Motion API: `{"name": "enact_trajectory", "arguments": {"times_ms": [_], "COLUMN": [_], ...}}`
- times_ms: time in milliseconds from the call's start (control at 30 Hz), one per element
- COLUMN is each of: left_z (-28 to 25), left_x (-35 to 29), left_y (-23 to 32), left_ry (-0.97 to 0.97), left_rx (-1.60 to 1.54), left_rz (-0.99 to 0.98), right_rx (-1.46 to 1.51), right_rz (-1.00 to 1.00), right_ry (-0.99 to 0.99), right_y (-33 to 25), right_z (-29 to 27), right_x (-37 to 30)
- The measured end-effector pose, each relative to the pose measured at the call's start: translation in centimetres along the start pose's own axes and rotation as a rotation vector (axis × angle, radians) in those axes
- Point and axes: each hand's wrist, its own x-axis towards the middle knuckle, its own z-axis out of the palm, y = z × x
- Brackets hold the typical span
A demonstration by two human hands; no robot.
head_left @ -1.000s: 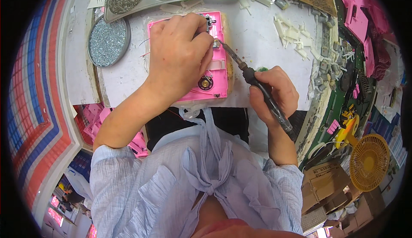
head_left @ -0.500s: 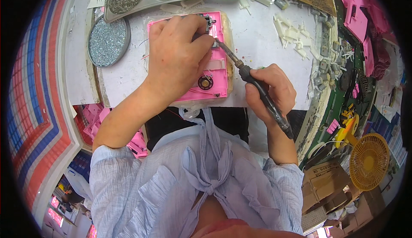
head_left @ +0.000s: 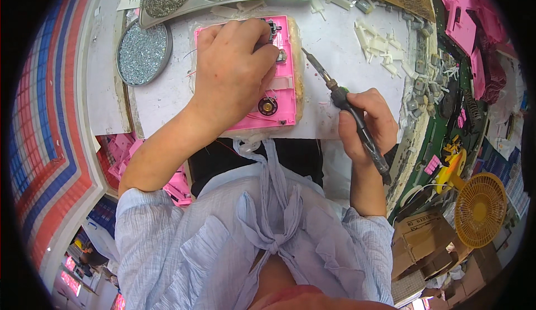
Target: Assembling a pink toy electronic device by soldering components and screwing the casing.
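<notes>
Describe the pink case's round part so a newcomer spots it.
On the white table, find the pink case beneath the left hand. Toward the case's lower right corner is the disc. Its round black rim and gold centre set it apart from the pale strip just above.

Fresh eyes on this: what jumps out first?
The bright pink casing in the upper middle, partly covered by the left hand. Then the soldering iron held in the right hand, its tip just right of the casing. The yellow fan at lower right also stands out.
</notes>
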Motion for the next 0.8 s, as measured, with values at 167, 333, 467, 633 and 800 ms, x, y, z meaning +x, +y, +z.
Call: {"name": "enact_trajectory", "arguments": {"times_ms": [167, 333, 467, 633, 800], "left_z": [-0.1, -3.0, -4.4, -5.2, -3.1], "left_x": [-0.2, -1.6, -4.5, -4.5, -3.0], "left_y": [0.1, -1.9, -3.2, -3.7, -3.2], "left_ry": [0.009, 0.082, -0.128, -0.101, 0.204], "left_rx": [0.002, -0.017, -0.02, 0.005, -0.185], "left_rz": [-0.005, -0.09, -0.317, -0.156, -0.066], "right_rx": [-0.007, -0.002, 0.023, 0.084, 0.103], "right_rz": [0.002, 0.001, 0.006, -0.032, -0.027], "right_ry": [0.003, 0.04, 0.023, 0.036, -0.008], "right_y": [-0.2, 0.0, 0.2, 0.0, -0.2], "right_z": [-0.1, -1.0, -0.9, 0.5, 1.3], "right_x": [0.1, -0.1, 0.2, 1.2, 1.8]}}
